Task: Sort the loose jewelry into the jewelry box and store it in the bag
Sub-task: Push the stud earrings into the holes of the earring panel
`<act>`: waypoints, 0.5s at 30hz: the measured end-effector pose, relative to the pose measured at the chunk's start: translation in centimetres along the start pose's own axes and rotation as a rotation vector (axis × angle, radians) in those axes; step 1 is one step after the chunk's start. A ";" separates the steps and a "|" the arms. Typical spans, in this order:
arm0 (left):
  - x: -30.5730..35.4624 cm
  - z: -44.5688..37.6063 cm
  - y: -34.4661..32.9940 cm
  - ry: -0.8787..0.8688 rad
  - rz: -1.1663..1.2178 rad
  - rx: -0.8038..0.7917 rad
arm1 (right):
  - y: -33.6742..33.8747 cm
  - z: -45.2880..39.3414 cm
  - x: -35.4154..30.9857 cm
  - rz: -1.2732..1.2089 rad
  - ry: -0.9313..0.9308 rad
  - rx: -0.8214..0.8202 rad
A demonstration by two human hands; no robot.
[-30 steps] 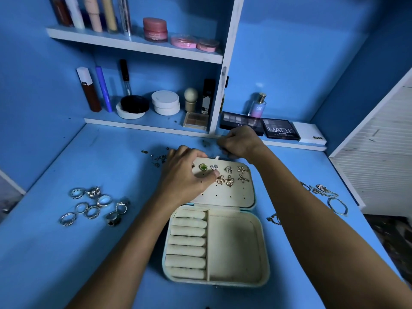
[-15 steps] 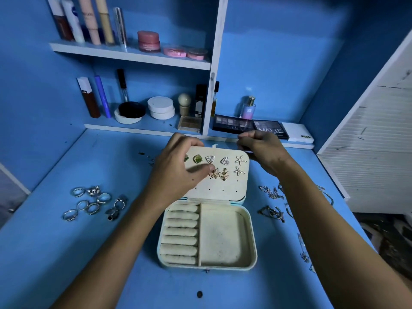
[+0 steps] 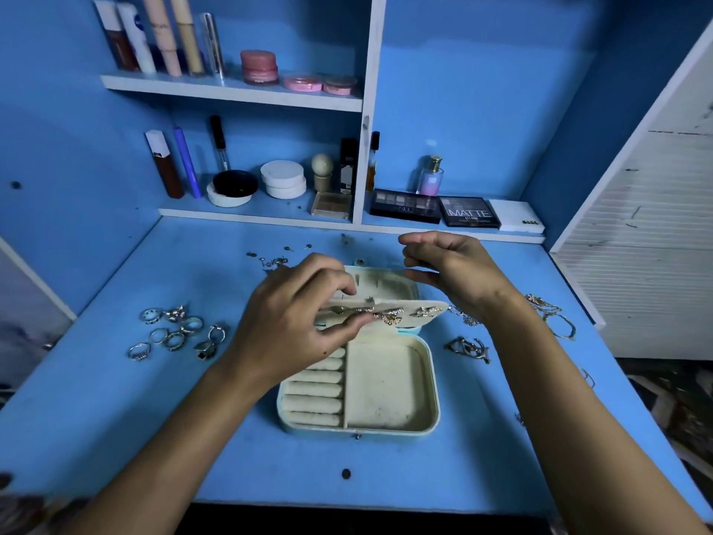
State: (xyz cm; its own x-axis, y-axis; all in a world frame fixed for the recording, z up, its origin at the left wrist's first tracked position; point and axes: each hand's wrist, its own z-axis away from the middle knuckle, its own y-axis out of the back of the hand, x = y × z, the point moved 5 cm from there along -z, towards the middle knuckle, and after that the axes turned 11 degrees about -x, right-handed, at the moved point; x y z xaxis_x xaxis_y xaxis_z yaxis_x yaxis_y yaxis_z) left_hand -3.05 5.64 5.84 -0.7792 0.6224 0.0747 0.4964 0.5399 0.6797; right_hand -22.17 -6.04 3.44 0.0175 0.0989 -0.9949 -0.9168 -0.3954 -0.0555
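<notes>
A cream jewelry box [image 3: 433, 384] lies open on the blue table, with ring rolls on its left side and a bare tray on its right. My left hand [image 3: 293, 326] pinches the earring panel [image 3: 409, 321] by its left part and holds it lifted off the lid [image 3: 386, 283], nearly edge-on; several gold earrings [image 3: 389, 316] are pinned to it. My right hand [image 3: 455, 272] hovers over the lid's right corner, fingers loosely curled, with nothing seen in it. Loose rings [image 3: 173, 334] lie to the left, small studs [image 3: 274, 260] behind the box, and bracelets [image 3: 468, 347] to the right. No bag is in view.
More chains and bracelets [image 3: 551, 314] lie near the table's right edge. The shelves behind carry cosmetics, two eyeshadow palettes [image 3: 468, 212] and a perfume bottle [image 3: 430, 177]. A white slatted panel [image 3: 636, 245] stands at the right. A small dark bead [image 3: 346, 473] lies by the front edge.
The earring panel has swung up from flat against the lid to nearly edge-on in my left hand. My right hand has let go of its top edge and lifted clear.
</notes>
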 end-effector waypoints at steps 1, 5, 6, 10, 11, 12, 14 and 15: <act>0.2 0.2 0.1 -0.029 -0.022 -0.001 | -0.2 0.2 0.1 0.007 -0.001 -0.012; 1.0 1.2 0.1 -0.137 -0.071 -0.027 | -0.8 0.9 0.8 0.077 -0.014 -0.065; 1.2 1.4 0.1 -0.158 -0.069 -0.036 | -1.0 1.1 1.0 0.096 -0.024 -0.079; 1.5 2.1 -0.2 -0.218 -0.071 -0.055 | -1.7 1.6 1.8 0.174 -0.057 -0.140; 1.6 2.3 -0.2 -0.231 -0.072 -0.060 | -1.8 1.7 1.9 0.196 -0.057 -0.149; 1.6 2.4 -0.3 -0.242 -0.072 -0.063 | -1.9 1.8 1.9 0.221 -0.054 -0.155; 1.6 2.6 -0.3 -0.249 -0.069 -0.065 | -2.0 2.1 1.7 0.267 -0.056 -0.171; 1.6 2.7 -0.3 -0.248 -0.068 -0.064 | -2.2 2.2 1.6 0.282 -0.061 -0.184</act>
State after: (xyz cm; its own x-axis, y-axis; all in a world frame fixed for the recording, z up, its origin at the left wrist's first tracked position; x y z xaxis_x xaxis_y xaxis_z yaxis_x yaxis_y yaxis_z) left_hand -3.41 7.97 3.77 -0.6885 0.7099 -0.1486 0.4144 0.5531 0.7227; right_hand -21.07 -2.98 2.17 -0.2558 0.0144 -0.9666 -0.7944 -0.5729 0.2017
